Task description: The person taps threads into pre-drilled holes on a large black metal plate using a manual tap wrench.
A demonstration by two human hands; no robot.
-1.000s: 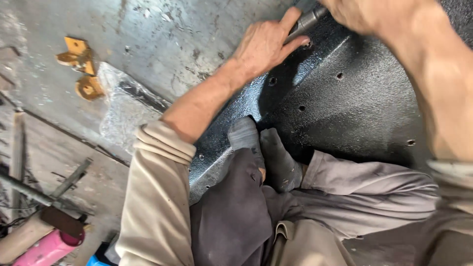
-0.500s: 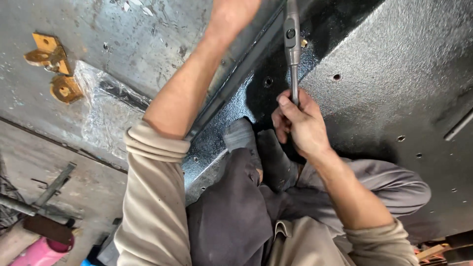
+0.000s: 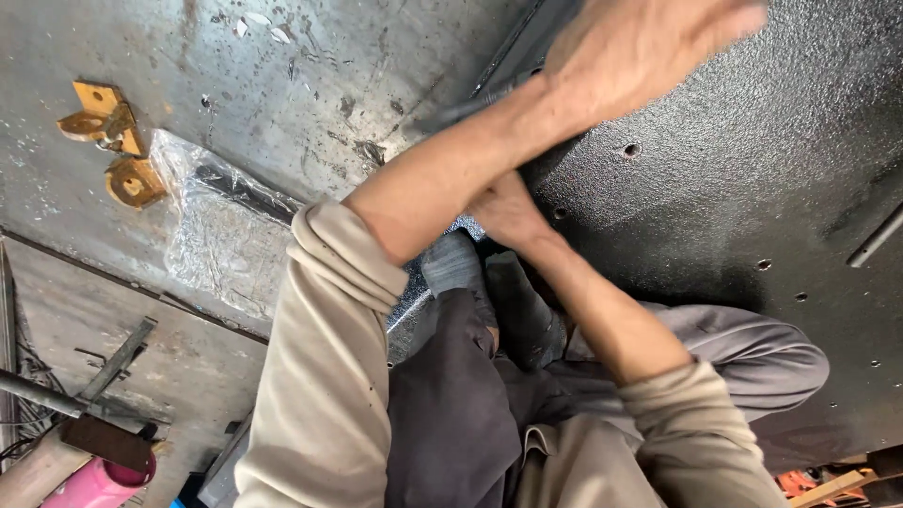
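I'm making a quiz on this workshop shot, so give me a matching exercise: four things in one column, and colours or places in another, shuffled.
Things:
1. brass brackets
2. pink cylinder
3. textured metal panel
4. plastic-wrapped part

Descriptions:
A. bottom left corner
B. black, dotted with small holes
C. upper left, golden
D. shiny clear film, just right of the brackets

Pairs: 1-C, 2-A, 3-B, 4-D
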